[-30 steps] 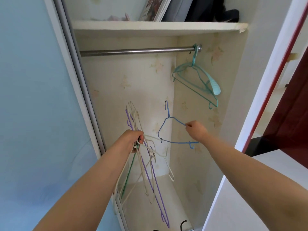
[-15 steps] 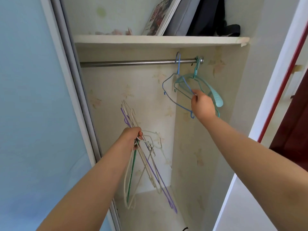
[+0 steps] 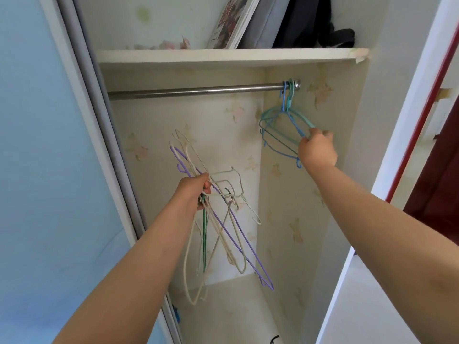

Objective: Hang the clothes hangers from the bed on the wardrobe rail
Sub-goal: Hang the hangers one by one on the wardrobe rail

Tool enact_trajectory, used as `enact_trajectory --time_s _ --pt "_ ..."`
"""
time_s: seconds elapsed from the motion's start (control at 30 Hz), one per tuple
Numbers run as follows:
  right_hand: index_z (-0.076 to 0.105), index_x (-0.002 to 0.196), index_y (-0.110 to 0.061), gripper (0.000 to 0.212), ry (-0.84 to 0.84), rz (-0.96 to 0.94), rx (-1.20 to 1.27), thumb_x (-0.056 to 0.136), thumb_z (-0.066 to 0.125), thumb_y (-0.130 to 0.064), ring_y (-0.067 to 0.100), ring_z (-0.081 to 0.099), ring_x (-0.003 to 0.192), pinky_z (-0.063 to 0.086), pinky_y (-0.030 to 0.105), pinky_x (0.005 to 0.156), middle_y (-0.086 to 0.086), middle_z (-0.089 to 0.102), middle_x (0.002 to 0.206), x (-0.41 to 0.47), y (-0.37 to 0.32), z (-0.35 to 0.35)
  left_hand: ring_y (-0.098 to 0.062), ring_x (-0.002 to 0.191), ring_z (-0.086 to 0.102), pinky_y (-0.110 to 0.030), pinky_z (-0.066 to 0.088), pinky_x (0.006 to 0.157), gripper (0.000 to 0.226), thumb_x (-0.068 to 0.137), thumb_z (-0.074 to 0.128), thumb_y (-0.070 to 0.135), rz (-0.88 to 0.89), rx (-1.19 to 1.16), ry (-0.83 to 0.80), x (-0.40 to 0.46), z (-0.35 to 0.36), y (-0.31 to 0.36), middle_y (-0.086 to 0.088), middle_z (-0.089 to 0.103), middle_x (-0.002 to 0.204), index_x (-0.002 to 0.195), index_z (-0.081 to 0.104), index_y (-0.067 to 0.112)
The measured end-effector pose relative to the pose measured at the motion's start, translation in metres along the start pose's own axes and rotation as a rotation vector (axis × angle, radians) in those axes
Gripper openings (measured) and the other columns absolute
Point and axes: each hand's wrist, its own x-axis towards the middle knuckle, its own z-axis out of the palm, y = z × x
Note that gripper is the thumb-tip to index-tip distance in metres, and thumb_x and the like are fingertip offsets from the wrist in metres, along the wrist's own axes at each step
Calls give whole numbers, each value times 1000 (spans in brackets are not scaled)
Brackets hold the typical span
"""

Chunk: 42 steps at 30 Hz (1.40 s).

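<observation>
At the upper right of the frame my right hand (image 3: 317, 151) pinches the blue hanger (image 3: 283, 145), hooked on the rail (image 3: 193, 91) beside the teal hanger (image 3: 269, 114), to settle it. My left hand (image 3: 195, 192) clenches the spare hangers (image 3: 223, 232) at center, ready for hanging.

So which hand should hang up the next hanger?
Probably the right hand. It is already up by the rail, touching the blue hanger that hangs there, and could let go. The left hand is lower and busy gripping the bundle of hangers.
</observation>
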Motion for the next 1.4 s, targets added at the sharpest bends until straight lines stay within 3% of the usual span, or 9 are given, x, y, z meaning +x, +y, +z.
enact_trajectory --time_s 0.1,0.17,0.3,0.4,0.47,0.6,0.93,1.17,1.4 --pt "54 121 -4 35 331 -436 82 87 51 -9 34 51 103 45 43 83 19 52 116 -44 18 5 -5 34 36 -16 33 47 24 95 53 28 -6 -76 -58 0 -6 -9 12 41 42 72 52 21" --pt "57 116 -8 27 133 -637 154 91 49 -17 25 55 98 48 43 82 11 58 109 -82 40 21 -4 32 35 -15 32 43 21 96 53 29 -20 -104 -90 0 -10 -13 12 39 42 77 55 20" --pt "35 143 -17 71 -622 -146 55 91 36 -65 24 46 127 37 42 107 5 44 142 -134 64 57 -3 32 35 -15 31 43 20 97 52 32 -53 -101 -143 -6 -12 -15 11 38 40 82 58 20" --pt "32 144 -3 79 -686 501 279 93 28 -64 34 45 125 41 42 102 16 41 143 -142 73 77 -4 34 35 -17 32 44 24 98 52 32 -71 -143 -168 -13 -12 -17 11 38 42 77 58 21" --pt "39 138 -1 63 -581 649 338 99 31 -49 33 52 105 48 43 92 17 49 128 -148 75 84 -5 34 35 -17 34 41 23 97 52 33 -83 -160 -174 -15 -13 -20 10 38 43 79 59 22" --pt "37 141 -14 47 -439 250 94 95 32 -7 34 49 120 41 40 97 14 42 140 -143 80 75 -5 35 33 -18 35 43 23 96 53 31 -92 -83 -224 -19 -21 -25 10 34 42 84 68 20" --pt "-25 148 -20 126 -684 -424 -819 75 72 -51 30 4 147 19 47 116 1 -2 160 -142 139 63 -6 42 28 -21 34 48 26 90 62 33 -167 259 -495 -33 -30 -60 10 29 47 111 69 19" --pt "39 129 -16 55 -653 -203 -378 79 41 7 28 45 119 41 37 92 7 47 130 -164 177 62 -4 35 28 -22 26 51 39 90 52 58 -236 77 -442 -20 -30 -68 11 33 46 85 61 20" --pt "46 101 -19 44 -761 -54 -176 71 39 12 25 51 90 38 28 77 4 54 105 -183 189 61 -7 42 36 -21 29 52 57 81 47 76 -164 122 -252 -14 -22 -77 10 42 47 88 63 21"
